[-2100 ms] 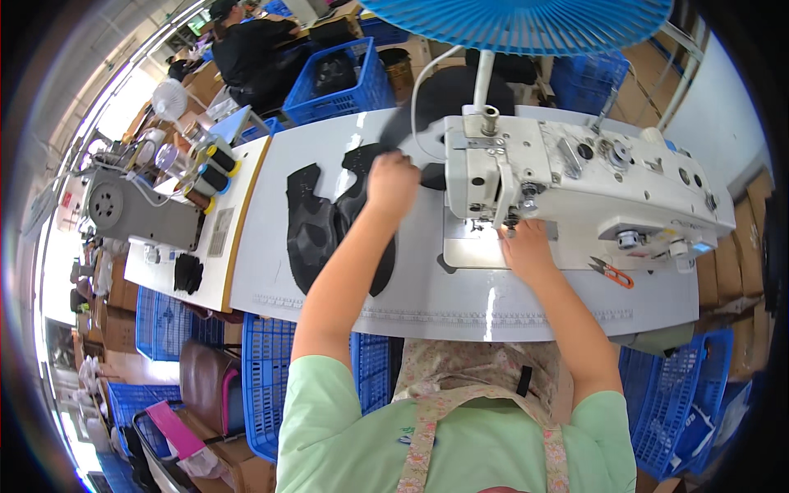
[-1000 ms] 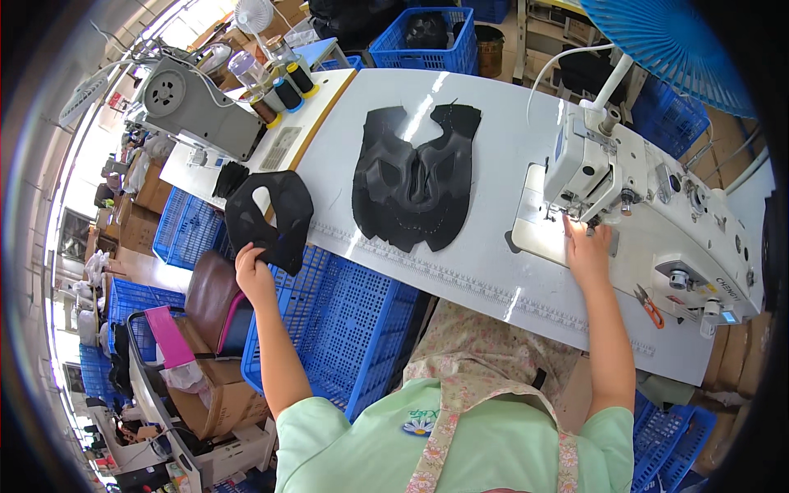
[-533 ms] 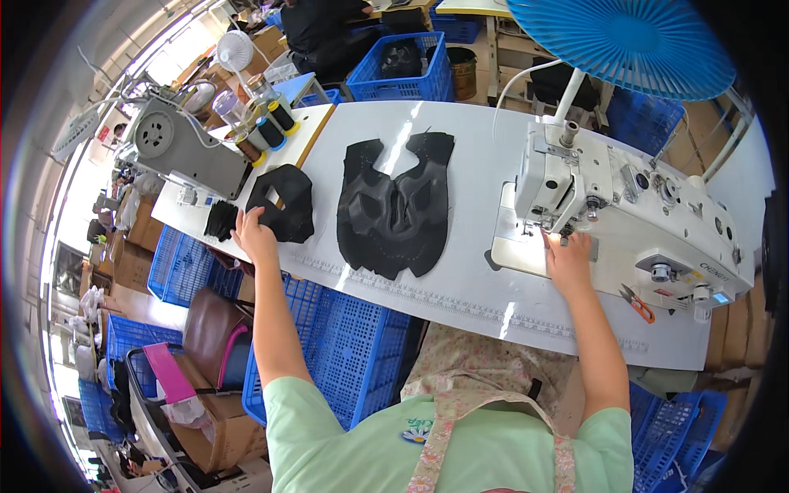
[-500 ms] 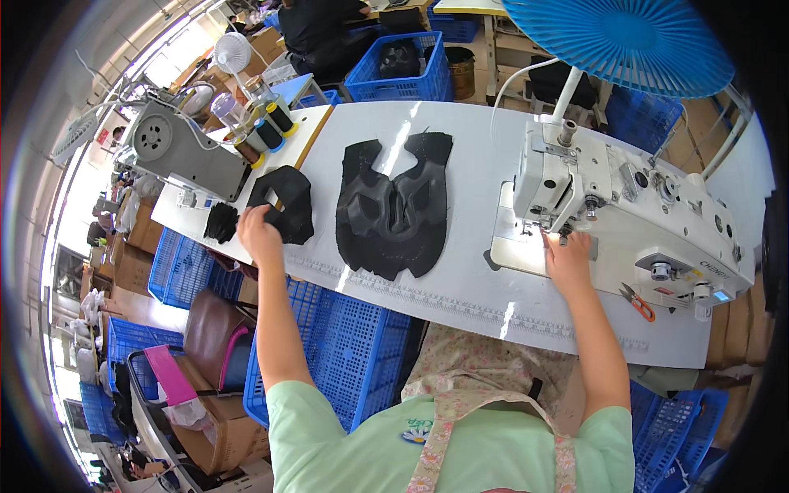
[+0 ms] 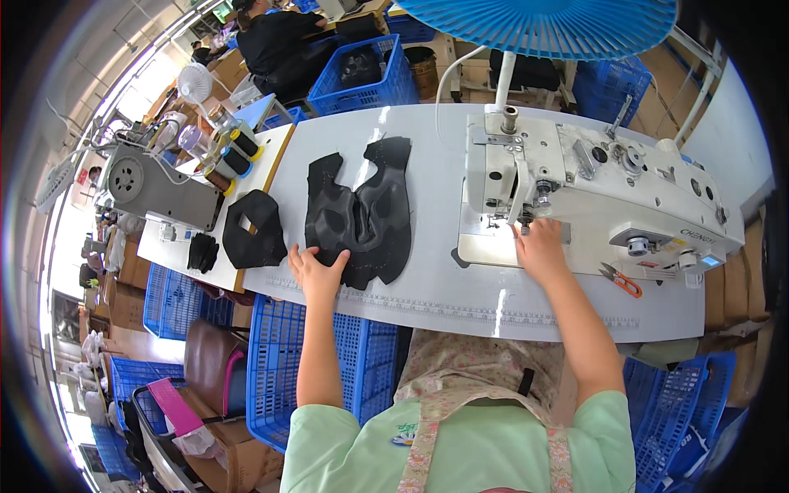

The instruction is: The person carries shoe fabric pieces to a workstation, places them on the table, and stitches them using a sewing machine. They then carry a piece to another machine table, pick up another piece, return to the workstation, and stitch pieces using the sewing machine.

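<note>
My left hand [image 5: 319, 275] is open at the lower left edge of a large black moulded leather-like piece [image 5: 386, 218], thumb and fingers apart, fingertips touching or just over it. This piece lies flat, with a slit down its middle and a notch at its far edge. Beside the needle area of a white sewing machine [image 5: 600, 193] is my right hand [image 5: 541, 246], its fingers curled and partly hidden by the machine head. Whatever they pinch is too small to make out. Further left lie a black piece with a hole [image 5: 255, 234] and a small black stack [image 5: 202, 252].
Orange-handled snips [image 5: 622, 281] lie right of my right hand. A ruler strip [image 5: 444, 311] runs along the table's near edge. Thread spools [image 5: 234, 160] and a grey machine [image 5: 156, 187] stand left. A blue crate [image 5: 304, 361] is below the table; a blue fan [image 5: 542, 20] hangs above.
My left hand has moved right, from the black piece with the hole to the large black piece, which now sits slightly turned. My right hand stays by the needle. The whole view has shifted.
</note>
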`<act>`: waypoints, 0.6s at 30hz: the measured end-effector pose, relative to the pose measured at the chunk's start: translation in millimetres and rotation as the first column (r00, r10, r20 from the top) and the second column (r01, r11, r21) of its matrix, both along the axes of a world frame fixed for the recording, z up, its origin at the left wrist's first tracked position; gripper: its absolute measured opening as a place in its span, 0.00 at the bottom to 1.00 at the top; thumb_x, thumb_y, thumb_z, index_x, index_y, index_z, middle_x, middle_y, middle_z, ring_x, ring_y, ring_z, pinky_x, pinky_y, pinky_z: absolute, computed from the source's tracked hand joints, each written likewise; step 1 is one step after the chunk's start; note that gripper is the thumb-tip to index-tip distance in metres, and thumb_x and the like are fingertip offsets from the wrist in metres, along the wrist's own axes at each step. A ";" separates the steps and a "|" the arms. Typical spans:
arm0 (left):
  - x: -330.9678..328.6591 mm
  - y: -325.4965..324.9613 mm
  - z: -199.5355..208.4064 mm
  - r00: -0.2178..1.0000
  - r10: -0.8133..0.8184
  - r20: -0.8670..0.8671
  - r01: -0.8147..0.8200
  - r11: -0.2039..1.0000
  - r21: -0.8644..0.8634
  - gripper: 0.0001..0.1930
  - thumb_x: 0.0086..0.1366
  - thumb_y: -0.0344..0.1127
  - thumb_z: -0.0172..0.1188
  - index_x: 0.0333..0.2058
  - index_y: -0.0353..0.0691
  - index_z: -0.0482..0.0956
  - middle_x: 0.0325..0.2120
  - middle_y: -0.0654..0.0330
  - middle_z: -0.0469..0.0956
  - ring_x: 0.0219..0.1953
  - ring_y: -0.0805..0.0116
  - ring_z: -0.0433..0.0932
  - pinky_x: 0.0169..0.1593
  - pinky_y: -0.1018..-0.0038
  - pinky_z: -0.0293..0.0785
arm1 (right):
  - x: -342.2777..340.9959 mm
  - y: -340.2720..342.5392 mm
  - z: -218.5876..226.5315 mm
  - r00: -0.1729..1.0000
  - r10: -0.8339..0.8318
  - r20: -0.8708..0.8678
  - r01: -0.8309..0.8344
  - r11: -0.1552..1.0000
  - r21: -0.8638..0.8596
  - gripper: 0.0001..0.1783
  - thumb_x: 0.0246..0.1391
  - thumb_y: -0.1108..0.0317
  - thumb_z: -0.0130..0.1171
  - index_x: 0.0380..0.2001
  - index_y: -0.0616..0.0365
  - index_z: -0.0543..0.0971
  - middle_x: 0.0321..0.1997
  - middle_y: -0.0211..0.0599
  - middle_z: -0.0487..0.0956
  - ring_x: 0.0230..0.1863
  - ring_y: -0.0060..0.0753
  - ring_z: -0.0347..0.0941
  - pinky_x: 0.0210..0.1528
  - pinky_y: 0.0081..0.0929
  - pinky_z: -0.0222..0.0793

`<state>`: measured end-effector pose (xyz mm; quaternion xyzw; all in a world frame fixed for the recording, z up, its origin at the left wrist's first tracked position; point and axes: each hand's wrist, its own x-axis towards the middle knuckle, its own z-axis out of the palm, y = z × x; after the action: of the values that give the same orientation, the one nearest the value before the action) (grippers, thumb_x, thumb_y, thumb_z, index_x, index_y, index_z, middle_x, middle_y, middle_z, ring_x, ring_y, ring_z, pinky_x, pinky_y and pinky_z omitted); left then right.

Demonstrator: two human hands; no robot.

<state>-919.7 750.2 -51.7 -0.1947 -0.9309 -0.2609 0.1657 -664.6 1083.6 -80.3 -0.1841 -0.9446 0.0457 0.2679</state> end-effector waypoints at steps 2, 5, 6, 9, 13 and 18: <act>2.0 -3.2 -5.0 0.997 0.063 0.039 -0.061 0.996 -0.064 0.29 0.44 0.49 0.74 0.37 0.33 0.74 0.59 0.39 0.60 0.65 0.41 0.52 0.65 0.52 0.51 | -1.3 -1.2 2.2 1.000 0.001 0.000 -0.001 1.000 0.000 0.05 0.44 0.69 0.60 0.26 0.57 0.76 0.35 0.37 0.74 0.46 0.41 0.69 0.54 0.45 0.57; 4.5 1.3 -4.6 0.999 0.013 -0.041 -0.015 0.999 -0.048 0.25 0.47 0.45 0.72 0.37 0.35 0.72 0.59 0.41 0.60 0.65 0.41 0.53 0.65 0.53 0.52 | -0.9 -0.2 3.1 1.000 0.001 0.018 -0.001 1.000 -0.002 0.06 0.44 0.69 0.60 0.25 0.57 0.75 0.35 0.37 0.74 0.46 0.40 0.69 0.54 0.45 0.57; 3.7 3.2 -2.4 0.999 0.011 -0.040 -0.013 0.999 -0.051 0.25 0.47 0.45 0.72 0.37 0.35 0.72 0.59 0.41 0.60 0.65 0.41 0.53 0.65 0.53 0.52 | -1.2 -0.1 3.0 1.000 -0.005 0.028 0.005 1.000 -0.001 0.06 0.43 0.69 0.61 0.25 0.57 0.75 0.35 0.37 0.74 0.46 0.40 0.68 0.54 0.45 0.57; 0.5 13.0 9.4 0.993 -0.048 -0.104 0.055 0.996 0.073 0.24 0.50 0.36 0.69 0.44 0.36 0.70 0.59 0.44 0.60 0.63 0.42 0.55 0.63 0.54 0.55 | -1.2 0.9 3.9 1.000 0.001 0.012 -0.001 1.000 -0.002 0.06 0.43 0.68 0.61 0.24 0.57 0.75 0.35 0.37 0.74 0.47 0.41 0.68 0.54 0.45 0.57; 2.5 40.9 38.3 0.961 -0.167 -0.219 0.164 0.986 -0.033 0.17 0.50 0.36 0.69 0.38 0.38 0.77 0.48 0.52 0.72 0.56 0.50 0.65 0.58 0.58 0.61 | -0.9 1.7 2.3 1.000 0.000 0.015 -0.001 0.999 0.050 0.06 0.43 0.68 0.61 0.23 0.57 0.76 0.36 0.38 0.74 0.47 0.41 0.68 0.54 0.45 0.57; -12.1 79.4 21.6 0.966 -0.245 -0.083 0.229 0.960 -0.164 0.11 0.50 0.41 0.68 0.28 0.40 0.83 0.31 0.58 0.78 0.42 0.55 0.74 0.47 0.63 0.70 | -1.1 -0.2 6.4 0.997 -0.030 0.071 0.033 0.999 -0.039 0.05 0.44 0.68 0.61 0.23 0.57 0.77 0.37 0.39 0.74 0.48 0.41 0.68 0.54 0.46 0.57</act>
<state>-931.9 829.5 -30.1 -0.3300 -0.9084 -0.1961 0.1656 -665.7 1083.4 -73.9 -0.2058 -0.9493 0.0536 0.2313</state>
